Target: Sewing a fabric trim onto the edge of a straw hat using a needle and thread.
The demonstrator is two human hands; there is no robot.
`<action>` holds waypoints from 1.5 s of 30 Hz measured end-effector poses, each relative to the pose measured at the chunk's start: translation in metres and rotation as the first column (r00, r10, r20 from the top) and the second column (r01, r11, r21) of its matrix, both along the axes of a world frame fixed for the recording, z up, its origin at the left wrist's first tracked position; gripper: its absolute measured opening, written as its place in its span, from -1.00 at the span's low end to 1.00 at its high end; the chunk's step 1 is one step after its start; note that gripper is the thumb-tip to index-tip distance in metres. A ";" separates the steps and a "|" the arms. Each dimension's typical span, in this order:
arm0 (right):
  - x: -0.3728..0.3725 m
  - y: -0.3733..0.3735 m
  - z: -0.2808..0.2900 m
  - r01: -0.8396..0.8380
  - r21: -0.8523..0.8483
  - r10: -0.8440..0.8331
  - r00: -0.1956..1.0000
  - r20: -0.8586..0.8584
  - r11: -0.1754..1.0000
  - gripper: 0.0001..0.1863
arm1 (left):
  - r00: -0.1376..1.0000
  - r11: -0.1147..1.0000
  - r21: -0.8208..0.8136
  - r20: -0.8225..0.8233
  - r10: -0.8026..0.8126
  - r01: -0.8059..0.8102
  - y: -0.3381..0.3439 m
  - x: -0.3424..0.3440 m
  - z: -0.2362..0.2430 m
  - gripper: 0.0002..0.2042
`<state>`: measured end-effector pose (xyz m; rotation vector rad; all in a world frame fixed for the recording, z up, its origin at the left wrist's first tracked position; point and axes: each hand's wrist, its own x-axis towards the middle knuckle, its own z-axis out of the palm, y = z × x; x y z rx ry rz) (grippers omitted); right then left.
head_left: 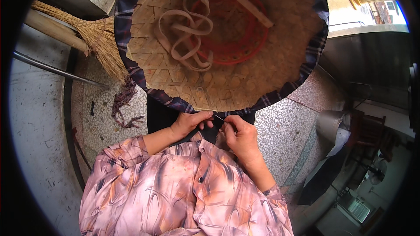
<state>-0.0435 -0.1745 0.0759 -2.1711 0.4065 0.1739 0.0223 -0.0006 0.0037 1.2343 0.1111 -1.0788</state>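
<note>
A wide, round woven bamboo hat [227, 83] is in front of me with its hollow side showing. Dark plaid cloth [302, 78] wraps its rim. Inside lie a red ring [258, 39] and a loosely coiled beige strap [183, 54]. My left hand [190, 123] is closed on the near rim, thumb over the cloth edge. Just right of it, my right hand [240, 137] pinches a thin needle [219, 117] that points toward the cloth. Any thread is too fine to make out.
A straw broom [98, 39] leans at the left beside a metal rod [57, 67]. Dark cloth scraps [124, 100] lie on the speckled floor [280, 135]. To the right are a grey bucket-like container [330, 124], a wooden chair [367, 129] and a fan [377, 170].
</note>
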 end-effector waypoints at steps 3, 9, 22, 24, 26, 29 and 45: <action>0.003 0.000 0.004 -0.080 -0.160 0.106 0.981 0.161 0.984 -0.93 | 0.997 0.999 -0.032 -0.073 0.009 -0.012 -0.002 -0.002 0.005 -0.69; 0.001 -0.015 0.022 -0.188 -0.198 0.237 0.933 0.270 0.962 -0.91 | 0.999 0.996 -0.089 -0.044 -0.005 0.001 0.000 -0.006 0.024 -0.71; 0.087 -0.036 0.089 -0.240 0.905 -0.315 0.880 0.356 0.352 -0.87 | 0.962 0.991 -0.057 -0.253 0.107 -0.125 -0.005 -0.011 0.003 -0.71; 0.099 -0.034 0.084 -0.279 0.857 -0.318 0.842 0.435 0.433 -0.87 | 0.963 0.990 -0.063 -0.249 0.104 -0.123 -0.006 -0.011 0.003 -0.72; 0.105 -0.032 0.074 -0.284 0.722 -0.293 0.775 0.560 0.631 -0.87 | 0.964 0.990 -0.072 -0.247 0.099 -0.120 -0.007 -0.013 0.004 -0.72; 0.096 -0.038 0.067 -0.121 0.609 -0.217 0.866 0.451 0.784 -0.85 | 0.956 0.987 -0.066 -0.264 0.125 -0.147 -0.008 -0.011 0.007 -0.73; 0.006 -0.008 0.014 -0.117 -0.131 0.134 0.982 0.132 0.984 -0.91 | 0.965 0.989 -0.068 -0.239 0.110 -0.130 -0.010 -0.012 0.007 -0.73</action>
